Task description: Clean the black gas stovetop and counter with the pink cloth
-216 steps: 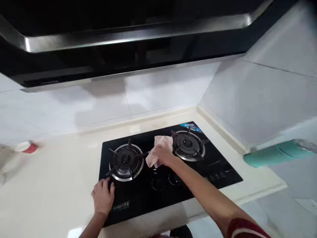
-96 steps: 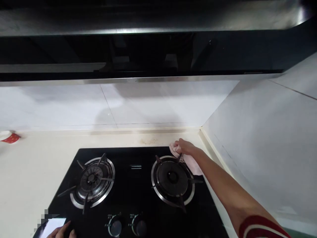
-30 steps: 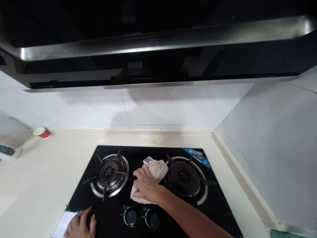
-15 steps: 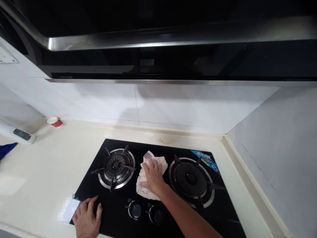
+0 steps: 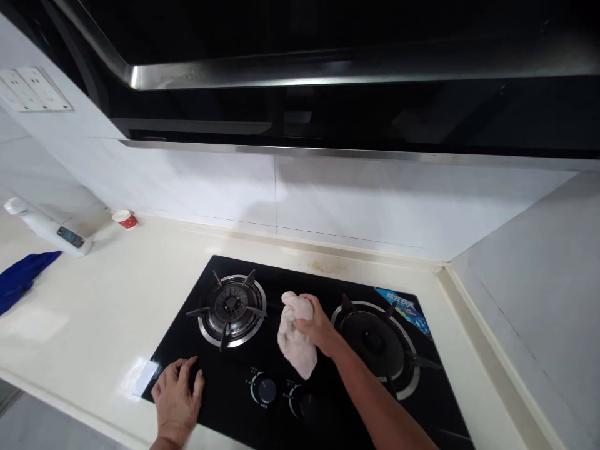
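I should flatten the cloth (image 5: 297,344) my right hand (image 5: 319,326) grips; my half-spread, empty left hand (image 5: 177,397) rests on the stove's (image 5: 272,355) near-left corner.

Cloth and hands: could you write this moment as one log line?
Right hand: grips cloth | Cloth: between burners | Left hand: on stove, near-left corner | Cup: on counter, far left

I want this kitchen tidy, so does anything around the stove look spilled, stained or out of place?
Yes: a brownish stain marks the counter behind the stove, near the middle of its back edge. It looks odd because the surface around it is plain cream. The pink cloth in the right hand is away from it.
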{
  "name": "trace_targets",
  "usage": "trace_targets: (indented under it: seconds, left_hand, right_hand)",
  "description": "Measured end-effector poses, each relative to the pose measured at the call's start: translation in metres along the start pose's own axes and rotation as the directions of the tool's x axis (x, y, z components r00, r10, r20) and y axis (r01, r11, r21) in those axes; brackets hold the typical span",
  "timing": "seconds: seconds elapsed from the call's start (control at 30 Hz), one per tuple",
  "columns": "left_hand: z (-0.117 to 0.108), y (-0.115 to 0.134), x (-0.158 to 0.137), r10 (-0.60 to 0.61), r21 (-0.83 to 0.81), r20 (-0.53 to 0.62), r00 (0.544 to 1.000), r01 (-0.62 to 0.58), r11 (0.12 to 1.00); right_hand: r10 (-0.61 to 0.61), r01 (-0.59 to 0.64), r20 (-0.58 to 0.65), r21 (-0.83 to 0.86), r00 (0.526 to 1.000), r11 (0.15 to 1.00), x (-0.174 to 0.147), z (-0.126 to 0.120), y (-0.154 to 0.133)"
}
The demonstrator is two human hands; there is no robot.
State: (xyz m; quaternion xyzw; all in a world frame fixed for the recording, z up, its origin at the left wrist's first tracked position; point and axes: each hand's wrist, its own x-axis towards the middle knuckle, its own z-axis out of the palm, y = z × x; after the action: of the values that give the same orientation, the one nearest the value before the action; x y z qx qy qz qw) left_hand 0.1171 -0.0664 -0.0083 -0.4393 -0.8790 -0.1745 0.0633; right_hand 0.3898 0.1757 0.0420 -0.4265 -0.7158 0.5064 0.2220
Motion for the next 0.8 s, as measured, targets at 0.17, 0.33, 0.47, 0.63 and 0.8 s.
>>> trace_targets:
  seconds: [0.17, 0.33, 0.47, 0.63, 0.8]
  left_hand:
    - [0.001, 0.000, -0.001, 0.007, 0.002, -0.006, 1.000, -0.007, 1.000]
    - [0.000, -0.001, -0.001, 0.020, 0.005, -0.006, 1.000, -0.020, 1.000]
    - [-0.001, 0.000, -0.002, 0.028, 0.012, -0.010, 1.000, -0.027, 1.000]
    - [0.000, 0.000, -0.003, 0.022, 0.021, -0.018, 1.000, -0.022, 1.000]
    - [0.005, -0.004, -0.003, 0.039, 0.011, -0.037, 0.999, -0.039, 0.999]
  right_hand:
    - [0.027, -0.035, -0.053, -0.169, 0.998, 0.985, 0.017, -0.037, -0.002]
    - [-0.040, 0.095, 0.115, -0.530, 0.993, 0.843, 0.016, -0.046, -0.013]
    - [0.056, 0.131, 0.222, -0.739, 0.973, 0.661, 0.009, -0.024, -0.018]
    - [0.007, 0.247, 0.317, -0.752, 0.948, 0.611, -0.013, -0.002, -0.020]
    - [-0.011, 0.373, 0.431, -0.769, 0.902, 0.519, -0.034, 0.008, -0.017]
